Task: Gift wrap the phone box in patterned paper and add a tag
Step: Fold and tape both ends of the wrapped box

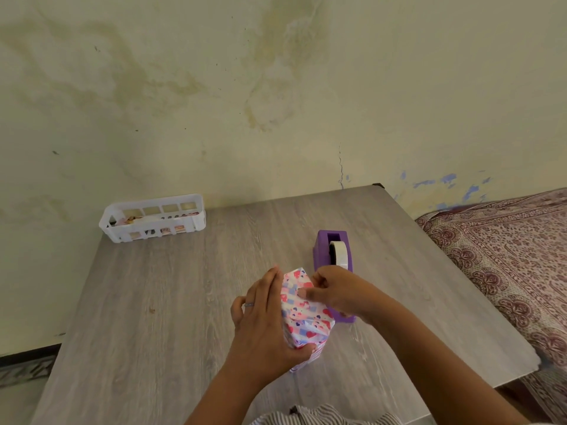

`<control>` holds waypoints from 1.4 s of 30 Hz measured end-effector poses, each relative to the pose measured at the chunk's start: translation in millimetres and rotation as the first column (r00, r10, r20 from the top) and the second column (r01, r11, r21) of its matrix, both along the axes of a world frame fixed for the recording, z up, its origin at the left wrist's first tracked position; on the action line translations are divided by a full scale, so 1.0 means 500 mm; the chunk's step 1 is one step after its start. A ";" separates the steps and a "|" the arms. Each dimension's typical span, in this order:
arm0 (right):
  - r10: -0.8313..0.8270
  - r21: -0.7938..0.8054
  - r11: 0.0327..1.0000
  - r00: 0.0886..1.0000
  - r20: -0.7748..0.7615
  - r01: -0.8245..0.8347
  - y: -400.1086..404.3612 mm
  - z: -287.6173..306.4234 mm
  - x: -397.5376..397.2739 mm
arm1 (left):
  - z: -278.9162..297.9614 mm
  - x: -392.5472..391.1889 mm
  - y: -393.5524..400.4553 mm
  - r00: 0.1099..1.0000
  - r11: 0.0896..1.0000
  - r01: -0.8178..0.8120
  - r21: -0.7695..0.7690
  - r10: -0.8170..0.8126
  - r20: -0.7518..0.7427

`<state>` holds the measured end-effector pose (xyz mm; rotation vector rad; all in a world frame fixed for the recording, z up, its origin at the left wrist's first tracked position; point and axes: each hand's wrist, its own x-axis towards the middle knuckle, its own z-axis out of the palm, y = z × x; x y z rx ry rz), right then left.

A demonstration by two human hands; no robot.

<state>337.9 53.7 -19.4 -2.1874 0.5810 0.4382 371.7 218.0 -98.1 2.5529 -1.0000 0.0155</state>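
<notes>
We find no readable text, labels, brands or numbers anywhere. The wrapped box (303, 311) carries only a printed pattern of hearts & squares in pink, red and blue, no words. The purple tape dispenser (333, 271) shows no brand mark. Papers inside the white basket (153, 217) are too small & blurred to read. The bench (184, 286) bears wood grain only.

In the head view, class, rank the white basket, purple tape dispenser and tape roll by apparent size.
1. white basket, though it sits farther away
2. purple tape dispenser, partly hidden by the right hand
3. tape roll
</notes>
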 end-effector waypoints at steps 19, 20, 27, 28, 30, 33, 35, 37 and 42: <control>-0.634 0.004 0.760 0.740 0.225 0.650 -0.064 -0.225 -0.065 | 0.004 0.002 0.003 0.995 0.995 0.016 -0.100 -0.006 0.103; -0.707 0.128 0.704 0.671 0.224 0.699 -0.063 -0.222 -0.062 | 0.002 0.001 0.004 0.995 0.994 0.018 -0.111 -0.006 0.105; -0.885 0.493 0.400 0.466 -0.013 0.773 -0.098 -0.187 -0.028 | 0.001 0.001 0.005 0.993 0.994 0.012 -0.105 0.001 0.121; -0.884 0.493 0.413 0.468 0.013 0.766 -0.099 -0.189 -0.026 | 0.001 0.001 0.005 0.992 0.995 0.009 -0.099 0.004 0.126; -0.886 0.519 0.421 0.460 0.059 0.744 -0.095 -0.196 -0.026 | 0.002 0.001 0.004 0.992 0.995 0.005 -0.097 0.007 0.129; -0.908 0.577 0.390 0.403 0.113 0.718 -0.083 -0.205 -0.027 | 0.001 0.000 0.002 0.993 0.996 0.008 -0.087 0.003 0.122; -0.929 0.603 0.362 0.332 0.165 0.711 -0.069 -0.213 -0.032 | 0.003 0.000 0.000 0.993 0.996 0.007 -0.084 0.003 0.116; -0.947 0.648 0.321 0.247 0.205 0.691 -0.049 -0.224 -0.045 | 0.005 -0.001 -0.002 0.992 0.997 0.004 -0.081 0.006 0.123; -0.953 0.710 0.296 0.143 0.268 0.639 -0.032 -0.249 -0.072 | 0.005 -0.001 -0.008 0.993 0.997 -0.016 -0.073 0.024 0.112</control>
